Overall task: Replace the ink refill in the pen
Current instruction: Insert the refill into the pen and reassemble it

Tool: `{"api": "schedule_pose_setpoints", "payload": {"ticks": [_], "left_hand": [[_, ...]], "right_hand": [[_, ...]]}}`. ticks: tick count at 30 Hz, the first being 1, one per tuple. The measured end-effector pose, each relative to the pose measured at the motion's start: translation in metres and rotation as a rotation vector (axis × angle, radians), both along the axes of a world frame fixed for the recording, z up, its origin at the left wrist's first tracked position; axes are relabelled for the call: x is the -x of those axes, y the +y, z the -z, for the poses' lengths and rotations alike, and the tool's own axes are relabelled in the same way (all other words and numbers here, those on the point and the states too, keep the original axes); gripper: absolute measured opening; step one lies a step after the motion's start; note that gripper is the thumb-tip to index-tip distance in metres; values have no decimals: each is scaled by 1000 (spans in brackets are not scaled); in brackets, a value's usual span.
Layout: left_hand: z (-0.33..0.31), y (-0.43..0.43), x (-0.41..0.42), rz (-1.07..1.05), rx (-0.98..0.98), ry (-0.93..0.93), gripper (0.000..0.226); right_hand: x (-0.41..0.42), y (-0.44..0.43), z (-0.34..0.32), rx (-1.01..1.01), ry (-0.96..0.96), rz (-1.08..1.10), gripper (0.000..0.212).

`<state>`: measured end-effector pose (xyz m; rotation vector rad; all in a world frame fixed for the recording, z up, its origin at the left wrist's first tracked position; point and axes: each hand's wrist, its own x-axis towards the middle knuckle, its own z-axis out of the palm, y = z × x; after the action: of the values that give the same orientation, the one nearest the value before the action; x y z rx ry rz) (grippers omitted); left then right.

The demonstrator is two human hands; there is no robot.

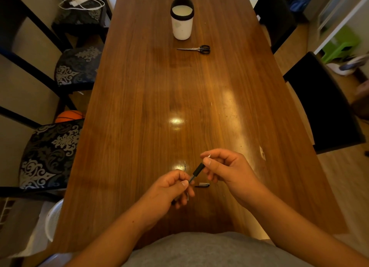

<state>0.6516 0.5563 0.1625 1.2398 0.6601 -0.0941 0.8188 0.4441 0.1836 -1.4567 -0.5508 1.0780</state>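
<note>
Above the table (pixel 139 107), both hands' fingers (pixel 207 161) pinch the pen (pixel 197 171) (tilted).

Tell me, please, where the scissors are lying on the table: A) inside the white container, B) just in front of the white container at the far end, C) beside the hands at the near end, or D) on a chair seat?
B: the scissors lie flat on the wooden table, closed, just on the near side of the white container, far from both hands.
</note>
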Motion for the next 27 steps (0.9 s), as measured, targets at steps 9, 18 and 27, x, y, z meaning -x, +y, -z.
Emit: {"api": "schedule_pose_setpoints", "payload": {"ticks": [9, 18, 27], "left_hand": [[1, 3, 0, 3, 0, -5, 21], [-1, 5, -1, 2, -3, -19, 28], [1, 4, -2, 9, -7, 8, 29]], "right_hand": [[0, 4, 2, 15, -36, 16, 24], [-4, 4, 6, -5, -49, -32, 7], [-4, 2, 8, -18, -38, -41, 24]]}}
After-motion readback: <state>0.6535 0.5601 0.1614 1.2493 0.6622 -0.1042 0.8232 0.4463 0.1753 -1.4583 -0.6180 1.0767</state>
